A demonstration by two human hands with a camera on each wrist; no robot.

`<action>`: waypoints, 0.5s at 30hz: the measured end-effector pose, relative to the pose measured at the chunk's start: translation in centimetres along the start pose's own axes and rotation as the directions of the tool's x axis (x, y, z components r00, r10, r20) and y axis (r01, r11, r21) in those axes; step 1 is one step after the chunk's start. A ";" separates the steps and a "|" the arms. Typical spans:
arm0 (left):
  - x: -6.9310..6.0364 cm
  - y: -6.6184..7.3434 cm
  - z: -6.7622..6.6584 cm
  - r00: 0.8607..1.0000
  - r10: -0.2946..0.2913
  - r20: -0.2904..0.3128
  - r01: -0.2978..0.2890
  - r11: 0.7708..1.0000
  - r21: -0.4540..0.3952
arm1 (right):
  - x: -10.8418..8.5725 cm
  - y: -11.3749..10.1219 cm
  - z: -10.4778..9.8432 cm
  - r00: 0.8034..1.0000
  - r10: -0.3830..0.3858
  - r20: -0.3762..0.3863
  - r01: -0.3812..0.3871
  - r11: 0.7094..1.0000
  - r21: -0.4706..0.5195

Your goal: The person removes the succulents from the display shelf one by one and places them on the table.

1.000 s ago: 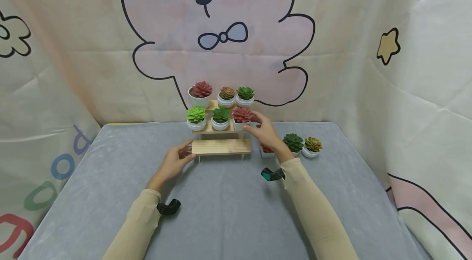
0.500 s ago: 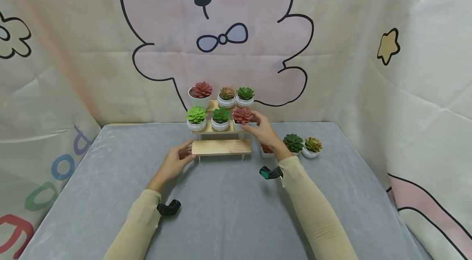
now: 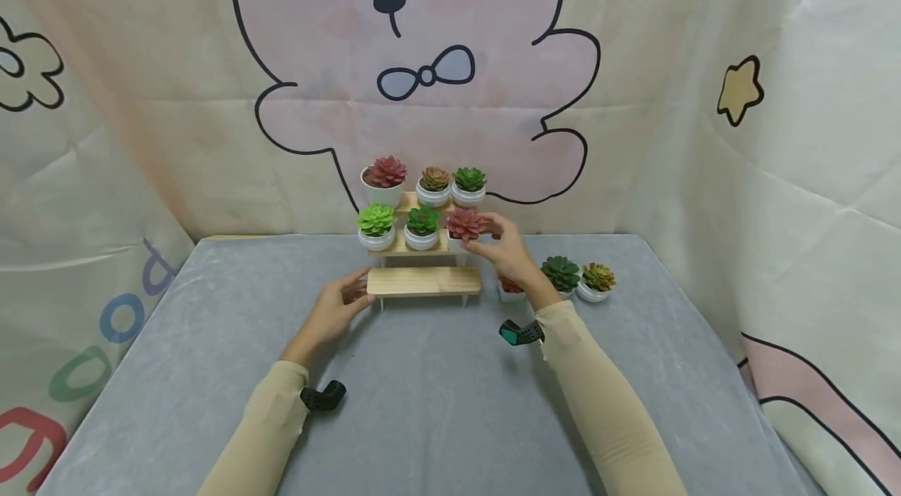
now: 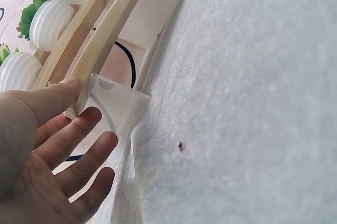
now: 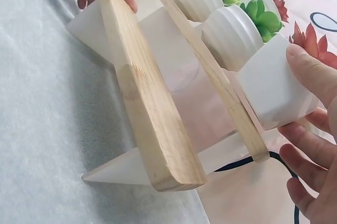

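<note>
A three-tier wooden plant stand (image 3: 422,282) with whitish translucent supports stands near the table's back edge. My left hand (image 3: 332,312) pinches the left end of its lowest plank between thumb and fingers; the other fingers are spread below. On the middle tier's right end is a red succulent (image 3: 465,223) in a square white pot (image 5: 274,84). My right hand (image 3: 508,252) holds that pot, thumb on the near side, fingers behind. Left of it on the same tier are a dark green succulent (image 3: 422,220) and a bright green succulent (image 3: 376,220) in round white pots.
The top tier bears a large red succulent (image 3: 385,172), a brownish succulent (image 3: 435,179) and a green succulent (image 3: 469,179). Right of the stand are a dark green succulent (image 3: 561,274), a yellowish succulent (image 3: 598,277) and a reddish one (image 3: 510,285), partly behind my right wrist.
</note>
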State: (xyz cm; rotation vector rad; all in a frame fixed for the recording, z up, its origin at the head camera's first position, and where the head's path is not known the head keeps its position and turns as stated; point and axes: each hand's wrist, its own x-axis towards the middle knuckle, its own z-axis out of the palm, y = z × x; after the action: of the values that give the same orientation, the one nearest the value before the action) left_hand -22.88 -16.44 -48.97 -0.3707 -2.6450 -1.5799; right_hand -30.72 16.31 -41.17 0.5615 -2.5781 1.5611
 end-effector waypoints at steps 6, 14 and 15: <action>-0.1 0.1 0.0 1.000 0.000 -0.001 0.000 1.000 0.010 | -1.4 -2.7 -0.6 1.000 -0.010 0.013 0.009 1.000 0.023; 0.1 -0.2 0.1 1.000 0.013 -0.007 -0.013 1.000 0.018 | -3.1 -5.0 -1.4 0.999 -0.045 0.026 0.045 0.999 -0.005; 0.1 -0.2 0.1 1.000 0.009 -0.009 -0.009 1.000 0.014 | -3.2 -5.1 -1.4 0.998 -0.048 0.027 0.048 0.999 -0.010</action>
State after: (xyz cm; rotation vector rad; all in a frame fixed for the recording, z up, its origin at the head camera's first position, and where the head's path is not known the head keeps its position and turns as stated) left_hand -23.01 -16.45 -49.13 -0.3739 -2.6423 -1.5561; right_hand -26.13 16.29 -36.96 0.6429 -2.5702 1.5352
